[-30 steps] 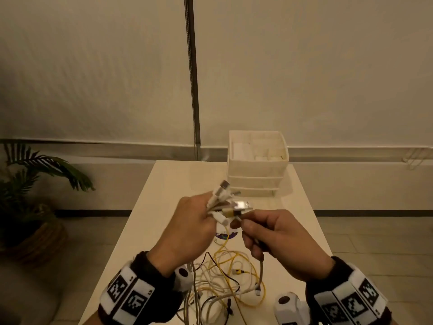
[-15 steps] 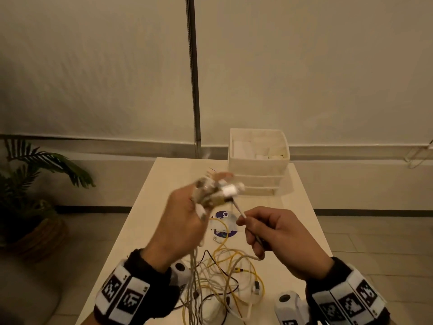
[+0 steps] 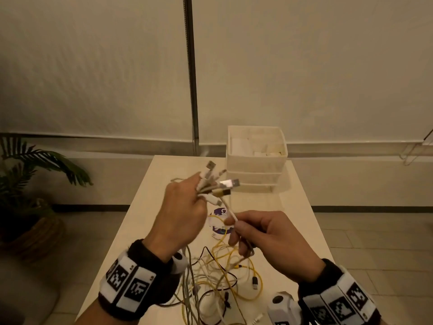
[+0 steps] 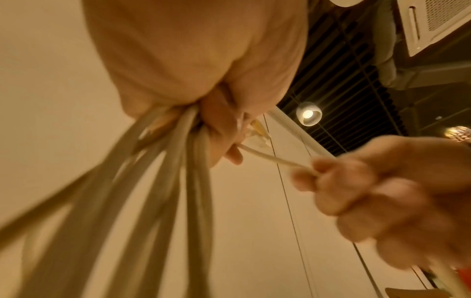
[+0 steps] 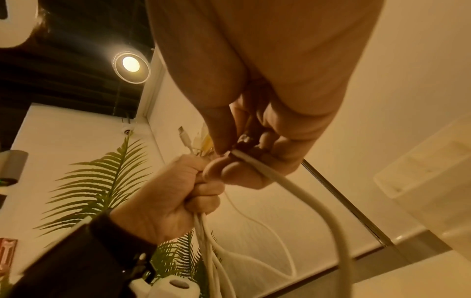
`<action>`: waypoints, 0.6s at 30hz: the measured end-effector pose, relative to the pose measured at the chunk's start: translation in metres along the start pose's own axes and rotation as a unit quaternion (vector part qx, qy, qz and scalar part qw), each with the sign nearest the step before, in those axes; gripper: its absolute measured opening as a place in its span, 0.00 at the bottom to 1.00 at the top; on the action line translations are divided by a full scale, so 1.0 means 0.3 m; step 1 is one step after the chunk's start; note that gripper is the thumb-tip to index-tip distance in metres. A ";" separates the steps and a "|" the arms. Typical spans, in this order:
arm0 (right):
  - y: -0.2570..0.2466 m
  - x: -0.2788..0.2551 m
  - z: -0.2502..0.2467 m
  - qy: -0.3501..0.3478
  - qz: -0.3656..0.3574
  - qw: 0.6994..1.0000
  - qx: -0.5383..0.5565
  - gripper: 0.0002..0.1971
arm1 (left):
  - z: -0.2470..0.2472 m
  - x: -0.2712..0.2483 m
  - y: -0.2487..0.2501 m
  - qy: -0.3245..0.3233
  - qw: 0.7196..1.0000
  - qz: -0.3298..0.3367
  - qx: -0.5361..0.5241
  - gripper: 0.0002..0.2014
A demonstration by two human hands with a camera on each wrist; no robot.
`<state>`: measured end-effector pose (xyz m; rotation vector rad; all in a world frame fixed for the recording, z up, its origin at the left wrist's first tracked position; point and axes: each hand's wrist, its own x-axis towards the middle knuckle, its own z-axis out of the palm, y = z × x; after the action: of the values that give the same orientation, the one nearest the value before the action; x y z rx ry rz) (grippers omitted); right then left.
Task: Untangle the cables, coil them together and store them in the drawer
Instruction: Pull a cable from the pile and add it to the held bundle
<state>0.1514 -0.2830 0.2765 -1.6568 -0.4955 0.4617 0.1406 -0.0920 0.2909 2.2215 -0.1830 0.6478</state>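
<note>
Cables: a bundle of cable ends (image 3: 212, 186), mostly white with one gold-sleeved plug and several silver USB plugs, fans out above a fist at centre frame; their cords hang down to a loose tangle of white, yellow and dark cables (image 3: 220, 275) on the table at lower centre.
Single cable: one white cable (image 3: 228, 211) runs from the bundle down and right to the other hand; the left wrist view shows it stretched straight between the two fists.
Left hand: the left hand (image 3: 181, 215), left of centre, is closed round the bundle, with the plugs sticking out past the fingers and the cords trailing from under the palm.
Right hand: the right hand (image 3: 264, 235), right of centre, pinches the white cable between thumb and forefinger, the other fingers curled; the right wrist view shows the cord bending down from that pinch.
Drawer unit: a white plastic drawer unit (image 3: 256, 174) stands at the far end of the table, upper right of the hands, its top tray holding pale items too blurred to name.
Table: a pale table (image 3: 145, 221) carries a round purple-and-white sticker (image 3: 220, 227), partly hidden behind the hands.
Surroundings: a potted palm (image 3: 28, 184) stands at left frame.
</note>
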 end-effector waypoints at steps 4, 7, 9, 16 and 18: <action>0.015 -0.039 0.007 -0.027 0.029 0.999 -0.018 0.12 | -0.042 0.007 -0.044 0.127 0.988 -0.083 0.001 0.24; 0.019 -0.037 0.031 -0.024 0.027 0.999 -0.041 0.12 | -0.032 0.003 -0.085 0.161 0.976 -0.149 -0.010 0.23; 0.020 -0.030 0.040 0.001 0.023 0.999 -0.039 0.12 | -0.029 -0.006 -0.092 0.162 0.971 -0.171 -0.048 0.22; -0.011 -0.008 0.063 0.043 0.010 0.999 -0.002 0.17 | -0.007 -0.099 0.036 -0.164 0.972 -0.007 -0.165 0.24; -0.024 -0.006 0.067 0.046 0.001 0.999 0.004 0.19 | -0.003 -0.099 0.016 -0.173 0.976 -0.005 -0.131 0.26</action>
<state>0.1382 -0.2666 0.2809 -1.6633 -0.4243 0.3871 0.1132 -0.0969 0.2794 2.0606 -0.4088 0.2093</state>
